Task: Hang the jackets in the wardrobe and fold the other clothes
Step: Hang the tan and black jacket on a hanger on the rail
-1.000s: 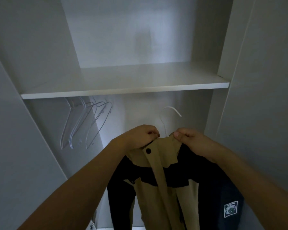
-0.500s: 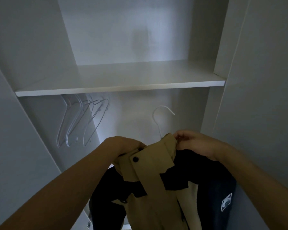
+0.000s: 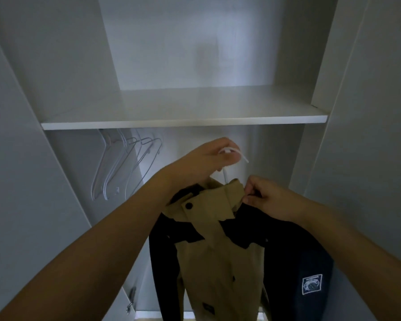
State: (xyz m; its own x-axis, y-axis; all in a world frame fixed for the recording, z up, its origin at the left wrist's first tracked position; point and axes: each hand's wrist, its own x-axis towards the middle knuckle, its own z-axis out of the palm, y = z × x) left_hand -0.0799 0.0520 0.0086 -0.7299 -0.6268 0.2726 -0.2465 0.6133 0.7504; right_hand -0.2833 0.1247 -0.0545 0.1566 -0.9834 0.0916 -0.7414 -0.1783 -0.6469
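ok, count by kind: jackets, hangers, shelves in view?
Jackets: 1, tan and black jacket
Hangers: at least 4, one under the jacket with its hook in the left hand, about 3 empty hangers, overlapping
Shelves: 1, shelf
Total: about 6

white square patch [image 3: 312,284] on jacket [image 3: 220,258] sleeve, its lettering too blurred to read

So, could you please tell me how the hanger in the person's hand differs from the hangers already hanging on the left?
The held hanger carries the tan and black jacket; the hangers on the left are bare. The left hand grips the held hanger's hook below the shelf, while the right hand pinches the collar; no hand touches the left hangers. All look thin and pale.
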